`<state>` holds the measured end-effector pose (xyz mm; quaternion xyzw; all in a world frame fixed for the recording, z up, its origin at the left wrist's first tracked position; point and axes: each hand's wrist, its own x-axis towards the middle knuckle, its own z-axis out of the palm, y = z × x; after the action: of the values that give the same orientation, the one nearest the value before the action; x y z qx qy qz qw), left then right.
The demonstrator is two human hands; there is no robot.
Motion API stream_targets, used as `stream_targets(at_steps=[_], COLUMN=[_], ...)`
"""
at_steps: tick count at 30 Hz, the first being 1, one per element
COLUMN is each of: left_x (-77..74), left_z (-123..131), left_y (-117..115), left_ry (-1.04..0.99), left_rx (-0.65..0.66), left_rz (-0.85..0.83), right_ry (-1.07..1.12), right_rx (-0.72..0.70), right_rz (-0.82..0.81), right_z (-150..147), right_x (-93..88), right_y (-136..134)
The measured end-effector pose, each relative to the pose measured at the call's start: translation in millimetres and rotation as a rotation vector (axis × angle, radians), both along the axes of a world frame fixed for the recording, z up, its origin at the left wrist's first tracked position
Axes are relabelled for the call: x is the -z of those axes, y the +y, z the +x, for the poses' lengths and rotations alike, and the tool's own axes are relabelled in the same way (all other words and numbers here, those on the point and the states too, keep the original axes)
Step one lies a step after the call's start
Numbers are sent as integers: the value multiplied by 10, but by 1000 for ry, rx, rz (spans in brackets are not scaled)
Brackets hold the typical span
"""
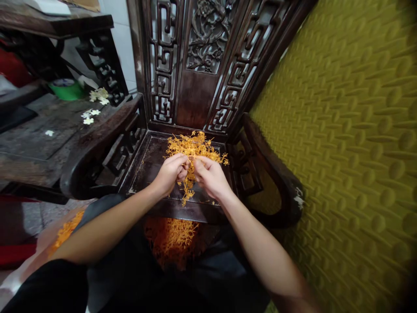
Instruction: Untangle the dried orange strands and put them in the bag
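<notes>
Head view: the fingers (pixel 183 163) of the left hand (pixel 169 174) and of the right hand (pixel 210 176) are pinched closed, tips nearly meeting, on a thin orange branching sprig (pixel 188 192). It dangles below them over the front of the dark carved wooden chair seat (pixel 150 161). Toward the seat's back, just behind the hands, lies a loose orange tangled heap (pixel 192 145). Below the seat's front edge, on the person's lap, sits a second orange mass (pixel 171 241). The step in hand looks like teasing one sprig apart. The next move would call for a gentle, even pull, since the strands look brittle.
</notes>
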<state>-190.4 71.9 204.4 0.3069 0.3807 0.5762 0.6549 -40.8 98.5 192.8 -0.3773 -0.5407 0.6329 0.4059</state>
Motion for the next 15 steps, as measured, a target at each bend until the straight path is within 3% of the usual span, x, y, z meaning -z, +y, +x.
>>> stream_targets(at_steps=[3, 6, 8, 11, 13, 15], left_x=[-96, -229, -305, -334, -280, -191], left_z=[-51, -175, -287, -408, -412, -364], left_y=[-57, -96, -95, -71, -62, -66], left_ry=[-213, -330, -341, -273, -161, -21], left_rx=[-58, -80, -146, -210, -108, 34], left_rz=[-20, -44, 6, 100, 73, 27], right_ry=[-285, -384, -328, -119, -1, 67], right_rx=[108, 164, 311, 546, 561, 491], right_rz=[437, 624, 568, 264, 85, 6], right_z=[-26, 52, 170, 372, 441, 424], right_x=[5, -5, -17, -44, -63, -72], right_y=[-72, -10, 118, 337, 410, 399])
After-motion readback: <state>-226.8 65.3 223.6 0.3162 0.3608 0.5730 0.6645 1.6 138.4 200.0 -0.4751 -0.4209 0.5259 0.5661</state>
